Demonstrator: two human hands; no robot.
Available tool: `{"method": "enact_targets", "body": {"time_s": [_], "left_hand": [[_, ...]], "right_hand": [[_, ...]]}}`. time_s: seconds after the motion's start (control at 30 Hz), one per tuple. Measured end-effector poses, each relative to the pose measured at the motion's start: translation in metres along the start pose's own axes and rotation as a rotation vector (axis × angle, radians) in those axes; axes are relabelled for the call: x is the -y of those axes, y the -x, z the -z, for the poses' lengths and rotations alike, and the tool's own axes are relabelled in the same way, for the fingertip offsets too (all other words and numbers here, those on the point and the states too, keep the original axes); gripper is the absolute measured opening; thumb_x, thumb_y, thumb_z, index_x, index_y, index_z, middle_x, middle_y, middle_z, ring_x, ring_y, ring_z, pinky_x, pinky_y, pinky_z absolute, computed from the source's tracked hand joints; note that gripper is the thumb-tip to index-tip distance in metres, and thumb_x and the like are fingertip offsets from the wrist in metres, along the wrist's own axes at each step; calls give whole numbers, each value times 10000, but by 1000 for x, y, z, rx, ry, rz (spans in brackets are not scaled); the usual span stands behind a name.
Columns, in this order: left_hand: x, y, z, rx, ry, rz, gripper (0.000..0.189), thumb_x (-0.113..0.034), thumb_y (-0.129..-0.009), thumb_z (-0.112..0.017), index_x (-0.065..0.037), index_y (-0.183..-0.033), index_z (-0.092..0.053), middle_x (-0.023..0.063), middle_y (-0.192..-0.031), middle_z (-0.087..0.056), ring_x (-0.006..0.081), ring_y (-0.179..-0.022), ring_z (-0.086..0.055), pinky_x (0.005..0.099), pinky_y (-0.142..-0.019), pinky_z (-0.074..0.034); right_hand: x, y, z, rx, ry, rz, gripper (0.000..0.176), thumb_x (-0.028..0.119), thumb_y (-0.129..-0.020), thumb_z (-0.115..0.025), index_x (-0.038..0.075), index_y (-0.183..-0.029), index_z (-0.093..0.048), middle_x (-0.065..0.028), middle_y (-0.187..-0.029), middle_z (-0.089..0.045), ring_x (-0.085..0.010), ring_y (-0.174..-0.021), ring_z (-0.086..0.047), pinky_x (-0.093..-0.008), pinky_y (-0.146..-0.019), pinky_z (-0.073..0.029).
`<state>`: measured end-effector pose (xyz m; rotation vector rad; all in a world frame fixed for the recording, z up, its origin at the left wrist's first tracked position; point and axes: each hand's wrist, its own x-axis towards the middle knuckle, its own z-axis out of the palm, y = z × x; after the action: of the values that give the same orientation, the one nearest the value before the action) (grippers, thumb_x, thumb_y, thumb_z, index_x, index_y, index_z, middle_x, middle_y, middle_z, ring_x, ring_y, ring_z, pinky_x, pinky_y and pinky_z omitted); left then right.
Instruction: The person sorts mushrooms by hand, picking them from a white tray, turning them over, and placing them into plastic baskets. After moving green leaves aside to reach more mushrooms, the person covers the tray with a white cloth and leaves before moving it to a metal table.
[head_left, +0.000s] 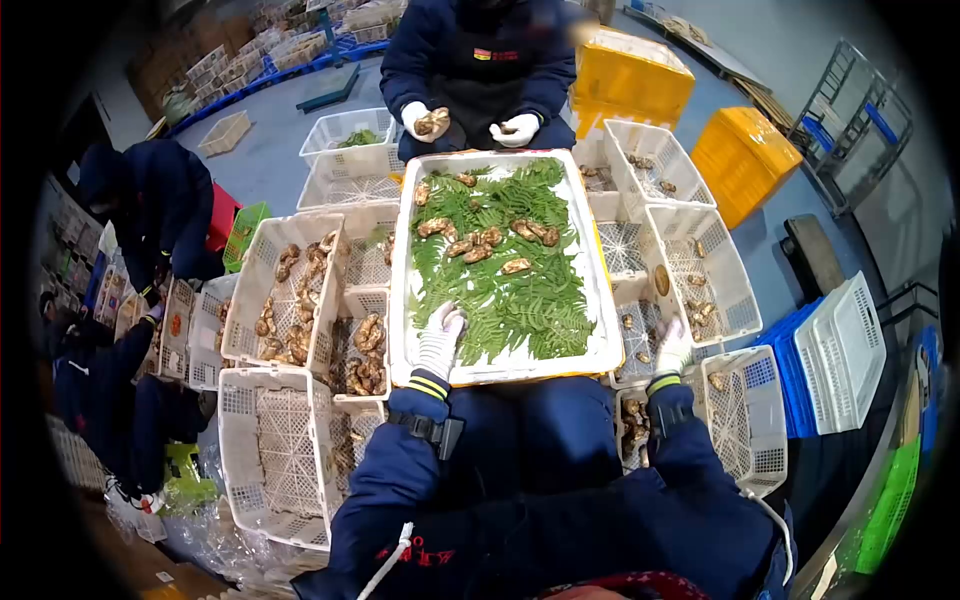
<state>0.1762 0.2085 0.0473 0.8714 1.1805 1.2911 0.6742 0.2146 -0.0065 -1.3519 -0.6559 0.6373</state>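
Note:
A white foam tray lined with green fern fronds lies in front of me. Several brown-and-white mushrooms, like matsutake, rest on the ferns. My left hand, in a striped white glove, is at the tray's near left, touching the ferns, fingers loosely extended and no mushroom visible in it. Right of the tray, my right hand, also gloved, hovers by the edge of a white plastic basket. Its fingers point forward, with nothing seen in them. Across the tray, a person's gloved hand holds a mushroom.
White baskets with mushrooms flank the tray on both sides. Yellow boxes stand at the back right, stacked blue and white crates at the right. Two people work at the left beside more baskets. Plastic wrap lies at lower left.

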Motion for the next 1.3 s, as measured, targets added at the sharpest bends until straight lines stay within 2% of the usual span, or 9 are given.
{"method": "enact_targets", "body": {"time_s": [0.13,0.23,0.43,0.57,0.7,0.9,1.03,1.17,1.3], "left_hand": [[-2,0,4,40,190,24,513,-162,-989,-609,26,-1427,-418,164,-1245,-615,213,-1062,-631,308,-930,-532],[-19,10,4,57,356,66,515,-171,-988,-610,18,-1426,-416,170,-1260,-605,225,-1071,-632,331,-943,-538],[-28,13,24,159,875,141,516,-179,-953,-641,-50,-1415,-452,180,-1340,-561,321,-1193,-586,472,-1051,-492],[-25,10,28,231,924,179,536,-190,-959,-637,-52,-1434,-433,191,-1377,-539,333,-1221,-571,477,-1066,-477],[-25,8,28,223,918,194,542,-198,-967,-624,-56,-1448,-419,187,-1385,-531,342,-1252,-548,484,-1089,-453],[-25,10,29,211,956,181,494,-182,-984,-598,-78,-1440,-441,167,-1340,-552,324,-1254,-548,495,-1086,-450],[-24,7,29,267,1105,268,392,-188,-993,-591,-91,-1363,-502,150,-1311,-577,316,-1215,-570,518,-1020,-494],[-11,1,34,157,1069,375,290,-132,-975,-620,-107,-1259,-574,139,-1275,-605,272,-1096,-622,439,-922,-563],[-18,5,34,230,940,246,316,-107,-988,-592,-95,-1301,-548,138,-1240,-628,263,-1117,-630,398,-949,-558]], "right_hand": [[129,47,-178,540,545,336,298,163,-938,-589,47,-1207,-640,-181,-1120,-680,-333,-1077,-619,-401,-987,-475],[104,52,-254,760,832,955,320,185,-845,-657,88,-1150,-669,-131,-1188,-655,-363,-1177,-549,-454,-1038,-426],[47,56,-311,831,1366,1017,357,288,-780,-735,100,-1079,-682,-70,-1234,-622,-312,-1265,-501,-428,-1018,-452],[52,58,-304,790,1188,1023,328,350,-844,-699,60,-993,-734,-119,-1060,-703,-339,-1117,-600,-422,-971,-469],[64,91,-287,957,108,-396,382,377,-1009,-568,33,-1122,-688,-70,-1073,-707,-216,-985,-656,-367,-863,-502],[92,141,-281,1061,-298,-696,321,310,-1002,-593,45,-1178,-634,-114,-1184,-657,-243,-1105,-623,-420,-957,-517],[121,183,-291,1195,553,132,473,388,-946,-671,1,-1216,-647,-85,-1099,-698,-178,-952,-645,-308,-899,-507],[104,191,-318,1255,412,118,455,334,-961,-657,-27,-1234,-614,-133,-1132,-693,-160,-1020,-644,-301,-913,-503],[78,135,-365,1036,706,587,294,239,-904,-670,66,-1140,-695,-145,-1106,-695,-313,-1024,-657,-380,-932,-503]]}}
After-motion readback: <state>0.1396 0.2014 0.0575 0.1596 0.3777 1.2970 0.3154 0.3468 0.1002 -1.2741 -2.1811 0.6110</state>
